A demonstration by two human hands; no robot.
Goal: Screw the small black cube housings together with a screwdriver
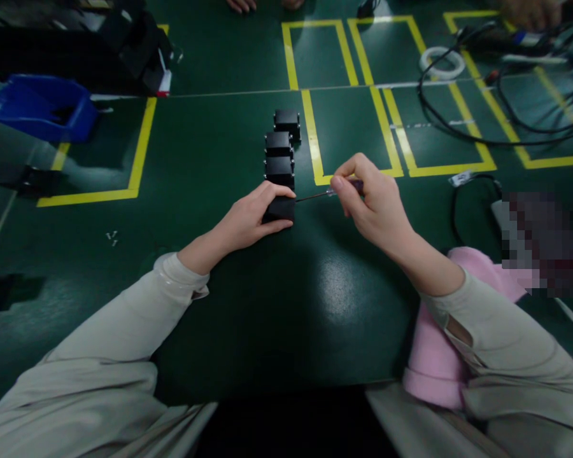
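My left hand (248, 216) grips a small black block (281, 208) on the green table, thumb on the near side and fingers on the far side. In my right hand (372, 200) is a thin screwdriver (315, 195), held between thumb and fingers and pointing left. Its tip meets the right side of the gripped block. Beyond that block, a row of similar black blocks (279, 167) runs away from me, with small shiny screws or pins at their sides. The farthest block (286, 119) sits slightly to the right.
A blue bin (42, 107) and dark equipment stand at the far left. Yellow tape (315, 140) marks rectangles on the table. White tape roll (442, 62) and black cables (430, 108) lie at the right, a pink cloth (434, 362) near my right arm. Other people's hands show at the far edge.
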